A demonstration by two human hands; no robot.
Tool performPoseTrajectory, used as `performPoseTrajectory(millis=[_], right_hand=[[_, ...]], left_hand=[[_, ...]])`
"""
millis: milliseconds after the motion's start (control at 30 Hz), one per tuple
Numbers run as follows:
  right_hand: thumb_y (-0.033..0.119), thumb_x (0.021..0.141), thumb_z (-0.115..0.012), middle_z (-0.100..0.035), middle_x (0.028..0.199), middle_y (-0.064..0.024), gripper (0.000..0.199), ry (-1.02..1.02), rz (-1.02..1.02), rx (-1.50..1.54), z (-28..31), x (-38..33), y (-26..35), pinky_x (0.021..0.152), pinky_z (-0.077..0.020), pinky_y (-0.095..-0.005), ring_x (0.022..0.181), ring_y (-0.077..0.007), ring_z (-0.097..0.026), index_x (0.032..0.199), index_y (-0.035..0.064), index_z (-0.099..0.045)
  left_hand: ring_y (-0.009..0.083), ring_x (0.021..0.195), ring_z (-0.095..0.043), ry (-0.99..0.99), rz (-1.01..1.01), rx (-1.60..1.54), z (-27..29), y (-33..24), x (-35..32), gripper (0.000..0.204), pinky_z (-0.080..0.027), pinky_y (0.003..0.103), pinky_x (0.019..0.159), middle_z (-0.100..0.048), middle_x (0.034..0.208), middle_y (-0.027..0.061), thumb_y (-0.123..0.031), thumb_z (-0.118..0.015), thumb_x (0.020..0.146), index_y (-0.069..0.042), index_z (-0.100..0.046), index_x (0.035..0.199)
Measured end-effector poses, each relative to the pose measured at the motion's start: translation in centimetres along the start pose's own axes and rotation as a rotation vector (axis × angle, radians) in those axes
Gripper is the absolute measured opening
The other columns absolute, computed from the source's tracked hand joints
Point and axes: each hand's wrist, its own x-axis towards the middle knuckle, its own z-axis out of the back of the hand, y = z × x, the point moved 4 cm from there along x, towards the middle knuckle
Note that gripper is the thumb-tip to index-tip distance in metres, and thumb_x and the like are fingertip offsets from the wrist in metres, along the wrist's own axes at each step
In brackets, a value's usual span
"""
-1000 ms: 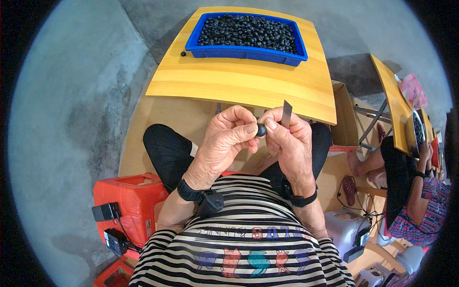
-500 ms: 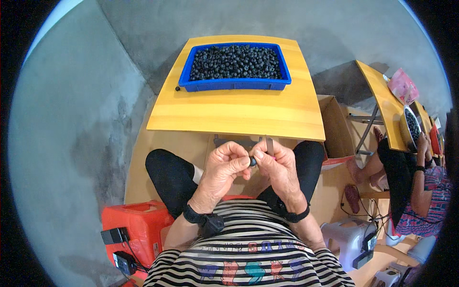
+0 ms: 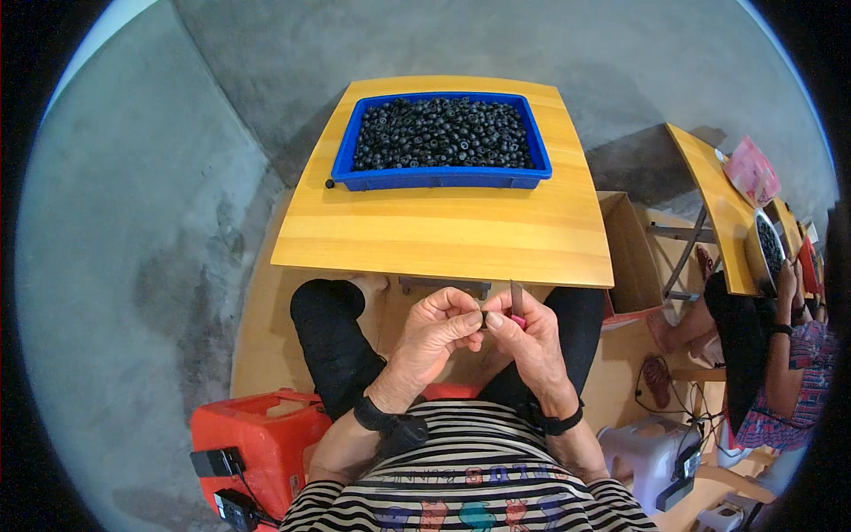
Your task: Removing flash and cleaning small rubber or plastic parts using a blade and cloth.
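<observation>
My two hands meet over my lap, just in front of the table's near edge. My left hand (image 3: 427, 335) is closed, pinching a small dark round piece (image 3: 483, 319) at the thumb tip, largely hidden by fingers. My right hand (image 3: 534, 344) is closed around a small knife (image 3: 517, 299) with a pink handle; its thin blade points up. The right thumb also presses against the dark piece. On the table sits a blue tray (image 3: 443, 180), heaped with small black round pieces (image 3: 443, 133), several showing a hole.
The yellow table (image 3: 434, 235) bears one loose black piece (image 3: 330, 183) by the tray. A cardboard box (image 3: 631, 257) stands to its right, a red stool (image 3: 257, 434) at my left. Far right, another person's hands (image 3: 789, 282) reach to a bowl (image 3: 768, 248) of dark pieces.
The whole view has shifted, so table and tray appear lower. Both hands stay together; the dark piece is more covered by my fingertips, and the blade shows more clearly. My left leg has shifted.
</observation>
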Motion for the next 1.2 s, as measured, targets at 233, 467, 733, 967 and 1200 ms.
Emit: performPoseTrajectory(millis=[233,467,733,967,1200], right_hand=[[0.016,0.086,-0.061,-0.053,0.075,0.0066,0.014,0.057,-0.206,0.192,-0.1,0.9,-1.7,0.055,-0.0313,-0.0148,0.062,-0.0009,-0.040,0.095,0.0055,-0.059],[0.010,0.084,-0.061,-0.056,0.078,0.0043,0.013,0.002,-0.099,0.034,0.8,1.8,-1.2,0.060,-0.0380,-0.0154,0.068,-0.0018,-0.048,0.094,0.0026,-0.058],[0.022,0.091,-0.051,-0.050,0.063,0.0026,0.016,-0.355,0.108,0.215,11.0,1.4,1.4,0.035,-0.0251,-0.0178,0.042,-0.0023,-0.032,0.090,0.0067,-0.058],[0.026,0.093,-0.049,-0.052,0.067,0.0010,0.021,-0.621,0.068,0.228,23.2,1.4,0.3,0.033,-0.0220,-0.0178,0.042,-0.0019,-0.028,0.088,0.0066,-0.054],[0.028,0.091,-0.054,-0.054,0.070,0.0009,0.021,-0.889,-0.177,0.089,37.3,-0.8,-7.3,0.033,-0.0248,-0.0188,0.043,-0.0030,-0.032,0.083,0.0084,-0.051]], left_hand=[[0.0130,0.059,-0.060,-0.038,0.015,-0.103,1.7,0.1,0.6,0.009,-0.051,0.023,0.055,-0.063,0.076,0.0061,-0.006,-0.063,0.081,-0.006,-0.057,0.088],[0.0119,0.061,-0.060,-0.052,-0.005,0.023,1.2,-0.4,2.1,0.011,-0.052,0.022,0.056,-0.063,0.076,0.0060,-0.008,-0.064,0.081,-0.004,-0.057,0.089],[0.0096,0.062,-0.057,0.075,-0.203,0.582,-1.5,-7.4,9.2,0.009,-0.048,0.023,0.058,-0.062,0.073,0.0053,-0.010,-0.062,0.081,-0.001,-0.060,0.082],[0.0098,0.061,-0.061,-0.376,-0.558,0.924,4.4,-14.3,18.5,0.011,-0.050,0.021,0.055,-0.065,0.073,0.0057,-0.007,-0.063,0.078,0.000,-0.066,0.086],[0.0214,0.067,-0.063,-0.403,-0.596,1.581,4.8,-12.0,21.6,0.023,-0.050,0.032,0.063,-0.066,0.075,0.0093,-0.016,-0.074,0.065,-0.005,-0.068,0.084]])
